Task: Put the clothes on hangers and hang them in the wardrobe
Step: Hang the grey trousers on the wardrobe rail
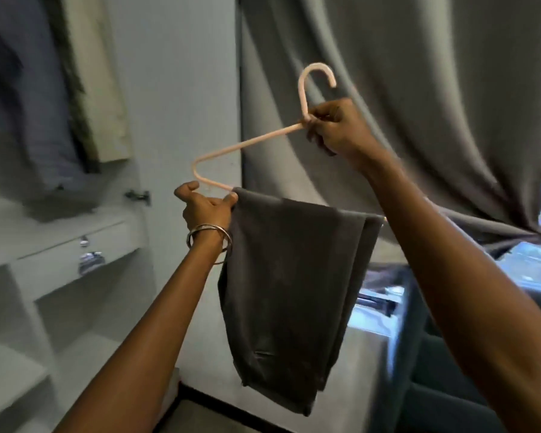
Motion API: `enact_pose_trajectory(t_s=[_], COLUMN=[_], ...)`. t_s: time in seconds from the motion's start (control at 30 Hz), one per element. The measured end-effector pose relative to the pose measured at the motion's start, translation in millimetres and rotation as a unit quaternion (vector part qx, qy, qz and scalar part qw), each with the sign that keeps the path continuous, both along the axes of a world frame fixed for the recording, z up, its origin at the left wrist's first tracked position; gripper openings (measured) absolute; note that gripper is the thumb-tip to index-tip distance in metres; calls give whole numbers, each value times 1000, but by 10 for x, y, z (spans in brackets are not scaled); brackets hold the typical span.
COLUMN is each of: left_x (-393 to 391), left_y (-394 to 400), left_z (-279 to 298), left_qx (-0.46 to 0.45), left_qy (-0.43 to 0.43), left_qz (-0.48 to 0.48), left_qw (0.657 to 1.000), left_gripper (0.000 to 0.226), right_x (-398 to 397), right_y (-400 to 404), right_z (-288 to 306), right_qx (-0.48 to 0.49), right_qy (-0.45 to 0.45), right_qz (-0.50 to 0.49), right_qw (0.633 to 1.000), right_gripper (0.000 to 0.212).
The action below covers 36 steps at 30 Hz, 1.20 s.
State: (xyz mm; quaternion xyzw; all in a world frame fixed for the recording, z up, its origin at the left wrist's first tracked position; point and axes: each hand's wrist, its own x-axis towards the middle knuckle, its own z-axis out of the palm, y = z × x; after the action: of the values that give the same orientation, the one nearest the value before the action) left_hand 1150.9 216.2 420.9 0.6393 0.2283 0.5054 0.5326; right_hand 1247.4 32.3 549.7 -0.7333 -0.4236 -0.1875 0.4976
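The right hand (334, 126) is clenched around the hanger (247, 144) at the base of its hook, with the fingers (320, 115) curled tight on the thin rod. The left hand (208, 207) grasps the left end of the lower bar, just beside the edge of the trousers (289, 276); its thumb and fingers are curled, and the thumb side touches the cloth. Two metal bangles (209, 237) sit on the left wrist.

The hanger is pale pink, a smooth, round, thin rod bent into a triangle with a curved hook on top. It is held tilted, the hook up and to the right. The trousers are dark grey, of soft matte cloth, folded over the lower bar and hanging down in flat layers, with a slit pocket low on the front.

The hanger with the trousers is in the air, in front of the white wardrobe door (181, 104) and the grey curtain (403, 89), not inside the wardrobe (28, 245). The wardrobe stands open on the left, with white shelves, a drawer with a shiny handle (90, 262), and hanging clothes (22, 104), blue and cream, in its upper part. Between these clothes and the door edge there is some open room.
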Motion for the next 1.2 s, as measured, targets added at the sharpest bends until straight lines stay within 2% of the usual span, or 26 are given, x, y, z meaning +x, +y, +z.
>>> enact_pose_trajectory(t_s=[0.1,0.17,0.27,0.37,0.4,0.47,0.53,0.63,0.7,0.73,0.77,0.83,0.9,0.93,1.03,1.1,1.2], left_x=[-409,-691,-1086,-1450,-1575,-1828,-2039,-2216,-2280,-2296,-2289,-2204,-2061,-1983,-1683,-1454,-1222], left_y=[848,1353,1994,2444,2580,2833,3062,3331,3468,3533,3592,3792,4030,4157,4431,4591,4884], left_z=[233,427,747,968,1013,1081,1156,1298,1420,1500,1585,1770,1960,2058,2331,2469,2560], left_qx=[113,169,189,128,94,53,73,118,126,128,133,167,226,253,314,347,378], left_qy=[14,20,-7,-22,-30,-35,-30,-42,-68,-70,-56,22,137,180,234,264,245], left_qz=[176,228,202,89,41,-44,-105,-207,-285,-287,-249,-50,165,213,225,230,275], left_qw=[978,959,961,988,994,997,991,970,948,947,958,985,950,926,892,870,849], left_gripper=[57,38,18,9,14,47,78,96,101,101,97,71,38,36,49,50,25], right_x=[-124,-193,-272,-339,-353,-405,-492,-660,-730,-759,-785,-842,-907,-943,-1012,-1000,-887], right_y=[858,1360,2117,2835,3076,3528,3953,4520,4830,4964,5096,5334,5536,5624,5845,5972,6119], right_z=[75,126,245,417,494,660,864,1165,1343,1430,1515,1659,1761,1799,1835,1822,1794], right_qx=[17,31,57,77,83,86,80,89,91,97,104,118,122,121,129,139,150], right_qy=[-2,6,15,-11,-19,-27,-40,-63,-76,-78,-76,-65,-46,-36,24,71,96], right_qz=[65,111,166,210,232,272,314,386,447,477,508,575,643,674,768,812,841], right_qw=[998,993,984,975,969,958,945,916,887,870,852,807,754,728,626,563,511], right_gripper=[25,26,36,27,27,29,28,23,27,28,29,26,22,21,17,17,24])
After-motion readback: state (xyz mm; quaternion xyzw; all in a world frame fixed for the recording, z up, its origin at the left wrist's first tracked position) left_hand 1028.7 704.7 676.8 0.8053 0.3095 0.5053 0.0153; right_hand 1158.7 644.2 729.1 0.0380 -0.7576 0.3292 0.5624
